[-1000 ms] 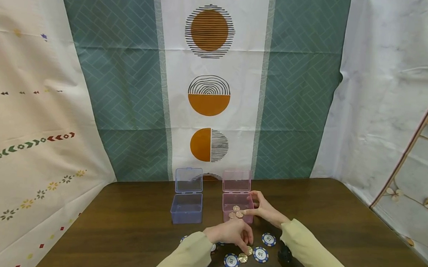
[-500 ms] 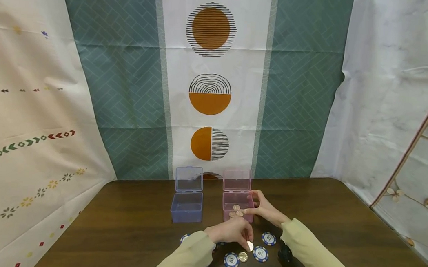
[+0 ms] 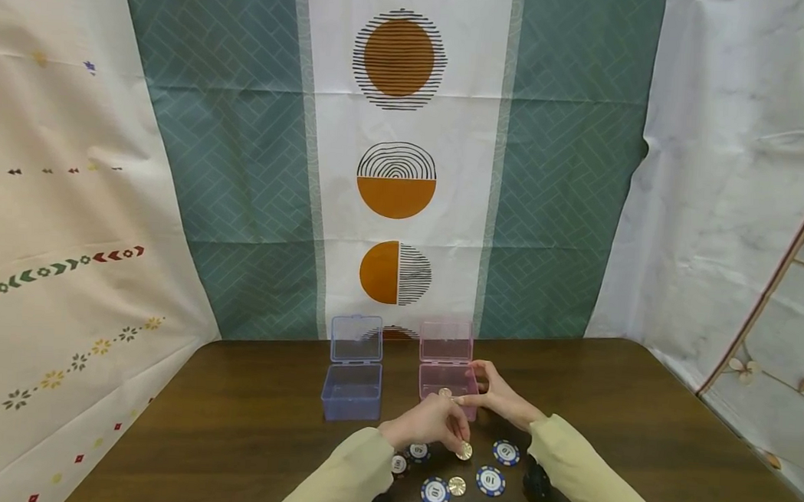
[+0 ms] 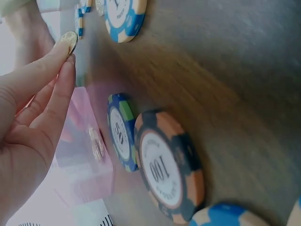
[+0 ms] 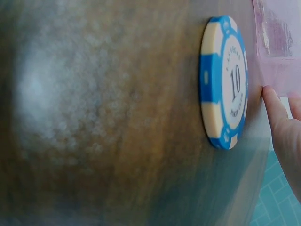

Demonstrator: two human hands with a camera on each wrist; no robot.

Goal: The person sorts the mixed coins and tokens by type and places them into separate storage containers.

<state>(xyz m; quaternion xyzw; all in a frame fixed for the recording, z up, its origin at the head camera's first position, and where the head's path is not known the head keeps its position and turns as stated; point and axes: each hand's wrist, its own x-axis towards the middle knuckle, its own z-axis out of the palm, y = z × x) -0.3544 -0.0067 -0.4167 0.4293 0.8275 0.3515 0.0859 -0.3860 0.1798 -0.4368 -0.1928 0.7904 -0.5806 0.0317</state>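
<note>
The left hand [image 3: 429, 425] hides much of the front of the pink box [image 3: 436, 374], so I can see just one gold coin inside [image 3: 445, 392] from above. In the left wrist view, more gold shows through the pink wall, too blurry to count. A dark lump [image 3: 535, 480] under the right sleeve [image 3: 589, 470] is hard to make out, and the near edge of the table [image 3: 262, 396] is cut off.

The left hand pinches a shiny, round gold coin [image 3: 464, 451] between thumb and finger, over the table in front of the pink box. The right hand [image 3: 500, 399] grips the right side of that box, with its thumb at the front. The two hands are so close that I cannot tell if they touch.

The pink box is see-through, like plastic, and sits near the table's far edge with its lid up. A see-through blue box [image 3: 351, 411] stands to its left, lid up too.

Toward the near edge, another gold coin [image 3: 457, 486] with lines on it lies by a flat blue-and-white 10 chip [image 3: 435, 493]. Two more 10 chips [image 3: 491, 481] lie to the right. An orange-and-dark 100 chip [image 3: 399, 464] and a blue-and-green 50 chip [image 3: 419, 452] lie side by side near the left sleeve [image 3: 343, 474]. The table is smooth brown wood.
</note>
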